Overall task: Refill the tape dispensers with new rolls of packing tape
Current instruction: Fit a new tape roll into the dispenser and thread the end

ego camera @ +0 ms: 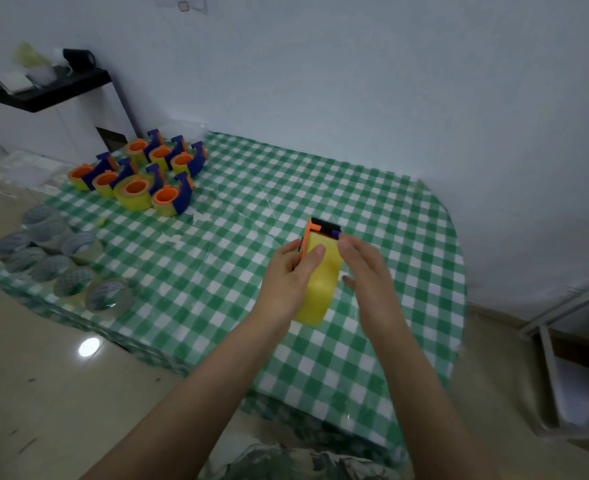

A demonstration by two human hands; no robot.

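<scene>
Toward four o'clock on the desk (217, 258), the left hand (286, 277) curls its fingers round the yellow tape roll (319, 289) in its dispenser (323, 229), the right hand (367, 271) loosely spread beside; probably light, stiff, slick, best gripped across the flat sides.

Left hand (288, 271) grips, right hand (364, 271) spreads relaxed fingers (347, 242).

Green-and-white checked tablecloth (355, 188); yellow tape roll (320, 292); orange, black and blue dispenser (324, 227)
</scene>
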